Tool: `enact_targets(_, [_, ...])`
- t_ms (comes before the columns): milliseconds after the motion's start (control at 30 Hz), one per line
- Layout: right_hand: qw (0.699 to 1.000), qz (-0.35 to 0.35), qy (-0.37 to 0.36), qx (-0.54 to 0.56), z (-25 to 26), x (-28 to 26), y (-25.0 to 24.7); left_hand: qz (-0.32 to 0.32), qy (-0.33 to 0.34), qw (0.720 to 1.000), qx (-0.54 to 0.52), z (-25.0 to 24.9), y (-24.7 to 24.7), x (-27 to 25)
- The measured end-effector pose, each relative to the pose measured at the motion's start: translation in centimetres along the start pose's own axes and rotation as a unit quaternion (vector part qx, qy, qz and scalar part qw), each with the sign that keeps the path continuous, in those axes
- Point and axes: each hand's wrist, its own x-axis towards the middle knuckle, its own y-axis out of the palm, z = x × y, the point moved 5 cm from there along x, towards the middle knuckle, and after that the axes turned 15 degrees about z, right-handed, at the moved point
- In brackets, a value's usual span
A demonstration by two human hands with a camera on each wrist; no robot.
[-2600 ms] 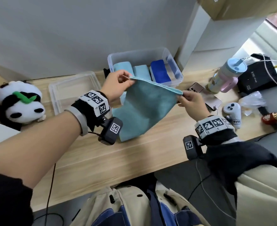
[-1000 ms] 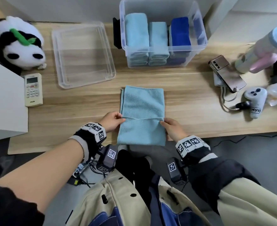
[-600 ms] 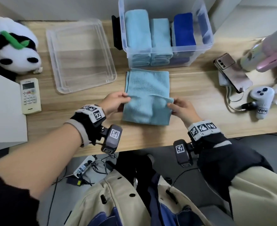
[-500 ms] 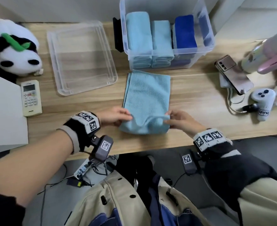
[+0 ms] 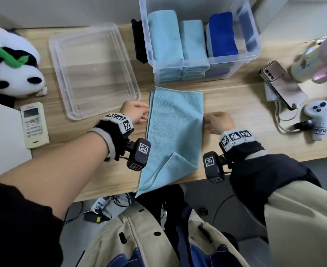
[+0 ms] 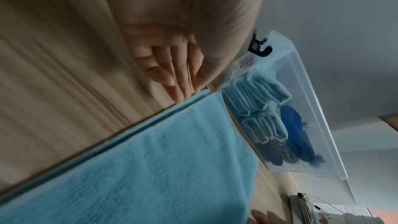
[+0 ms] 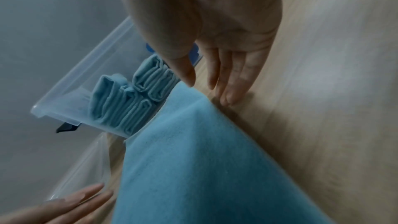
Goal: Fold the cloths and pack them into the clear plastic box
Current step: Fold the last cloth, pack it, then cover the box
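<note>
Now, view by view:

Head, cloth: the light blue cloth lies flat on the wooden desk, a long strip with its long axis running from 12 o'clock, just short of the clear plastic box, to 6 o'clock, where its near end hangs off the desk edge with one corner turned up.
Head, left hand: the left hand sits at 9 o'clock of the cloth, fingertips at its left long edge, fingers nearly straight, holding nothing.
Head, right hand: the right hand sits at 3 o'clock, fingertips at the right long edge, loosely extended, nothing gripped.
Head, nearness: both hands flank the strip's middle, about equally near; the hanging end lies toward 6 o'clock of both.
Head, box: folded cloths already stand in it.

Left wrist, fingers: straight fingers lie on the desk with their tips at the cloth's edge; no pinch.
Left wrist, box: the box lies beyond the cloth's far end.

Right wrist, fingers: extended fingers point down beside the cloth's edge, apart from it or barely touching; I cannot tell which.

Judgement: the next fold likely runs along the long axis, near end carried toward 12 o'clock.
</note>
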Motion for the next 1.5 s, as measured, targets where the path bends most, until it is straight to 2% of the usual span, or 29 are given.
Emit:
enact_targets(100, [0.998,-0.045,0.021,0.024,0.5,1.3,0.2,-0.004,0.013,1.000,-0.017,-0.9,0.6,0.8])
enact_targets(333, [0.986,-0.059,0.064,0.142,0.5,2.1,0.3,0.003,-0.003,0.999,0.052,-1.4,1.6,2.2])
enact_targets(567, [0.996,-0.024,0.060,0.054,1.3,2.8,-0.2,-0.052,-0.025,0.991,0.123,-1.1,0.9,2.7])
enact_targets(767, [0.996,-0.067,0.004,-0.067,2.3,2.7,-0.1,-0.081,-0.046,0.985,0.144,-1.1,0.6,2.7])
enact_targets(1000, [0.985,-0.091,0.006,-0.147,2.6,2.1,-0.2,-0.066,-0.030,0.987,0.142,-0.7,0.3,2.8])
enact_targets(1133, [0.986,-0.046,0.031,-0.159,1.9,1.1,-0.2,-0.014,-0.043,0.991,0.126,-0.1,0.2,2.1])
enact_targets(1233, [0.992,-0.016,0.030,-0.124,0.7,0.1,0.0,0.025,-0.071,0.989,0.125,1.3,0.6,1.0])
enact_targets(1367, [0.995,-0.002,0.039,-0.088,-1.1,-1.5,0.5,0.028,-0.084,0.990,0.113,3.2,1.4,-0.5])
enact_targets(1500, [0.996,-0.076,0.043,0.026,-3.0,-3.2,0.9,0.015,-0.082,0.988,0.128,3.9,2.0,-1.4])
